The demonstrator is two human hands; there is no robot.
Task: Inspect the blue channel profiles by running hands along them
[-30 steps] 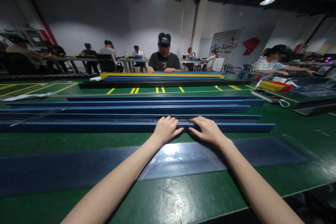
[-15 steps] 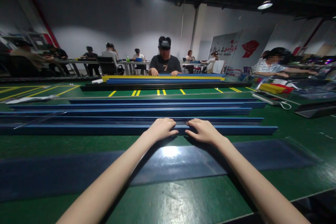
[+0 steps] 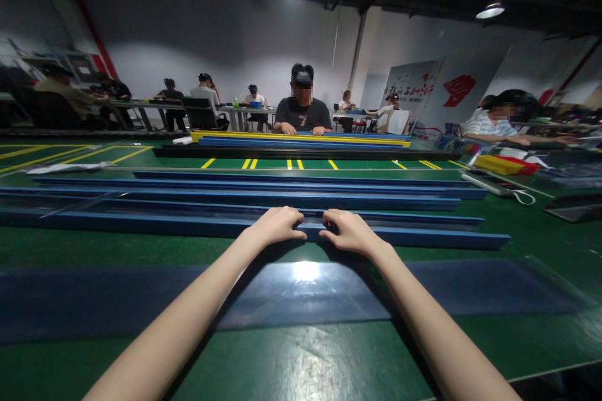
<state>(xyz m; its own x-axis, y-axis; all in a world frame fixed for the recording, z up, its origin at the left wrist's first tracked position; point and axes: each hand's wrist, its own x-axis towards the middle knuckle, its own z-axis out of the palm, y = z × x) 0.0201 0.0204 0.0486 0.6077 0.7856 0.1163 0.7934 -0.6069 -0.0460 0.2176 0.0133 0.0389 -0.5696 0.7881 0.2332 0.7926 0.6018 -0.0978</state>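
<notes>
A long blue channel strip point(image 3: 423, 239) lies crosswise on the green table, its raised edges running left and right. My left hand point(image 3: 281, 225) grips its near part left of centre, thumb on the near edge and fingers curled over it. Just to the right, my right hand point(image 3: 347, 229) holds the same strip in the same way, a small gap between the two hands. Closer to me, a clear plastic sheet point(image 3: 305, 301) lies flat and reflects a lamp, with both forearms above it.
More blue strips point(image 3: 376, 199) lie parallel beyond my hands. A long black strip point(image 3: 263, 153) is farther off. Across the table a person point(image 3: 302, 113) touches yellow and blue strips point(image 3: 305, 140). At right are a phone-like device point(image 3: 489, 183) and a yellow tray point(image 3: 498, 165).
Both hands have shifted slightly left in view, still on the blue strip. The background has moved a little to the right as the view turned and tilted.
</notes>
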